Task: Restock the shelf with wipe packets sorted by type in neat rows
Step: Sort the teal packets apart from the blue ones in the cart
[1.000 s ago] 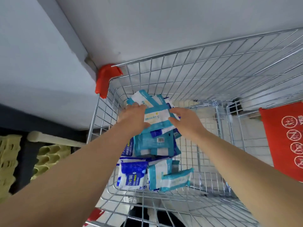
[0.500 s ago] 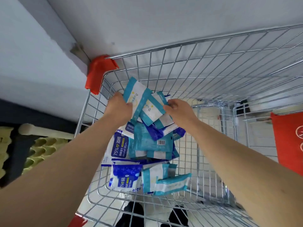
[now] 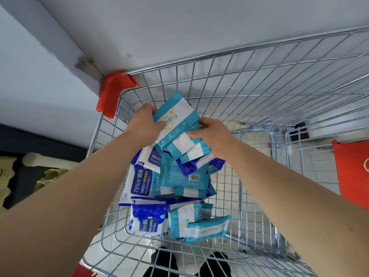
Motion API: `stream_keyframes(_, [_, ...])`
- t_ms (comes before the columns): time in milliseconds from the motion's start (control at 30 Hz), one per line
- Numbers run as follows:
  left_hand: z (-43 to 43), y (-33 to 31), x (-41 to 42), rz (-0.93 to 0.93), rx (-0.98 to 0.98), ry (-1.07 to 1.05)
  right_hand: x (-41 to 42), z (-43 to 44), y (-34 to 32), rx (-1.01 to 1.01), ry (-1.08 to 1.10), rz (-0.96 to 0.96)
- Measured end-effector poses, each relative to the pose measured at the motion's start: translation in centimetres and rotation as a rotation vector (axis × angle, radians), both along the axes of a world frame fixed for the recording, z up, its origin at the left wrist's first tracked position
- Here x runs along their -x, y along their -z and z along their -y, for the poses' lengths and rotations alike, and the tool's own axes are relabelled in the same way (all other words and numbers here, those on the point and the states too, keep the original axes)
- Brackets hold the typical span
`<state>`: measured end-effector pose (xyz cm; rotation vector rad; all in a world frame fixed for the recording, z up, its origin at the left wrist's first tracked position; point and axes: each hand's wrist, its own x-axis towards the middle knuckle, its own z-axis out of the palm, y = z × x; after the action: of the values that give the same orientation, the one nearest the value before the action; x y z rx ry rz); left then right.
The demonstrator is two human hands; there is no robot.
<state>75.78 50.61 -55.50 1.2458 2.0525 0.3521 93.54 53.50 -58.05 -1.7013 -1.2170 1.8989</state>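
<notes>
Cut by right edge: red sign (image 3: pixel 353 172); left hand (image 3: pixel 143 124) fingertips behind teal packets (image 3: pixel 176 116).

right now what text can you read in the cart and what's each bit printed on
"75%", "酒精", "Alcohol Wipes": blue and white packet in the cart
"Alcohol W", cut off: second alcohol packet, just above
Barcode digits on the teal packet: too small
Print on the top teal and white packet: blurred
White circle sign on the red flap: cut off
</notes>
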Motion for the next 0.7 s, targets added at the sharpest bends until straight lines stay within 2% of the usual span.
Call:
stream_keyframes(167, [-0.2,-2.4,-2.0,0.054,-0.025,-0.015,-3.7,0.0,-2.4,0.020,0.080,-0.078])
stream_keyframes(333, [-0.6,-2.8,-8.1,0.173,-0.047,0.007,-10.4,0.9,-3.6,0.023,0.197,-0.083])
stream_keyframes(533, [-1.3,1.0,-17.9,0.351,0.046,-0.035,-19.2,1.6,-0.7,0.043,0.443,0.026])
stream_keyframes(700, [-2.4,6.0,-23.1,0.320,0.030,-0.056,-22.7,1.1,3.2,0.012,0.577,0.130])
